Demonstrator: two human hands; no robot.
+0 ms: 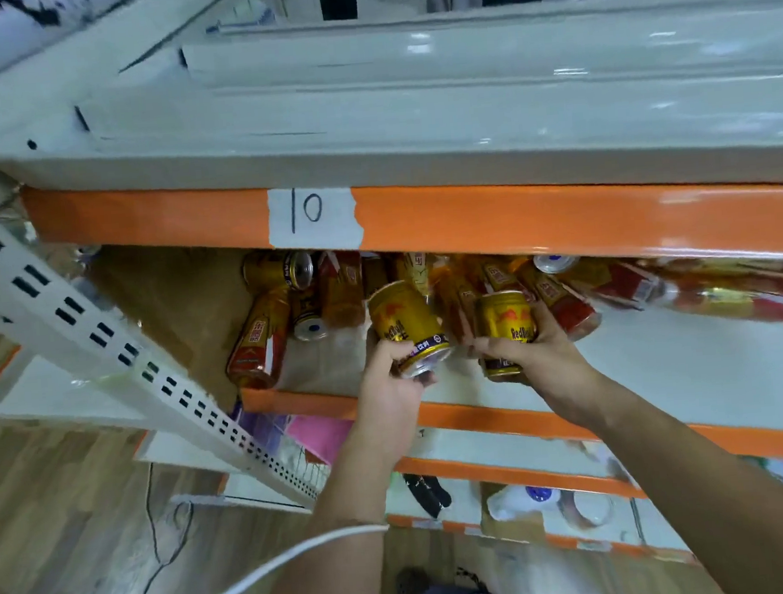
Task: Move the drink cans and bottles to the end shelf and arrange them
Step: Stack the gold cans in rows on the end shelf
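Gold can (406,323) in left hand (390,390), tilted, silver end toward the camera. Second gold can (506,323) in right hand (539,355), near upright. Both hands wrap the can bodies, one can each, probably to halve the trips to the end shelf. The two cans sit close together over the front edge of the shelf (667,369). Behind them is a heap of bottles (563,302) and cans lying on their sides, so I'd say nothing is arranged yet. Tape label (313,216) reading 10 is on the orange beam above.
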